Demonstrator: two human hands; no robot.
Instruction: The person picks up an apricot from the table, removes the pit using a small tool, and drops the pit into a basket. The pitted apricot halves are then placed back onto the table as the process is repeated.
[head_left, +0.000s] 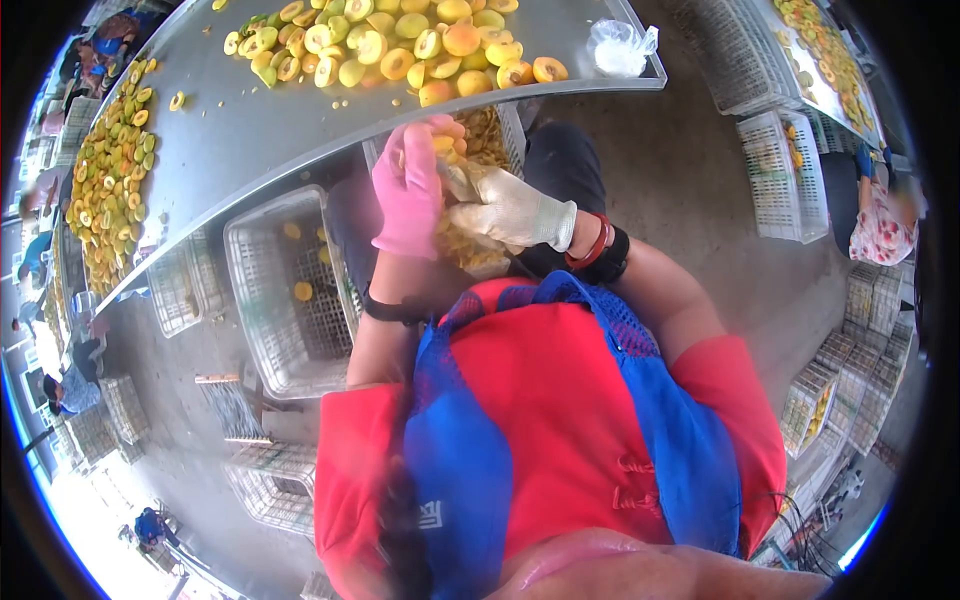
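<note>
My left hand, in a pink glove, is closed around a yellow-orange fruit piece at the table's front edge. Against it on the right, my right hand wears a white glove with its fingers curled in; what they grip is blurred and hidden. Both hands are above a crate of yellow fruit pieces, which they partly cover. Just beyond them, a pile of halved and whole yellow-green fruit lies on the metal table.
On the table are another fruit pile at the left and a clear plastic bag at the right corner. A white crate with a few fruit pieces stands on the floor at left. More crates and other people are around.
</note>
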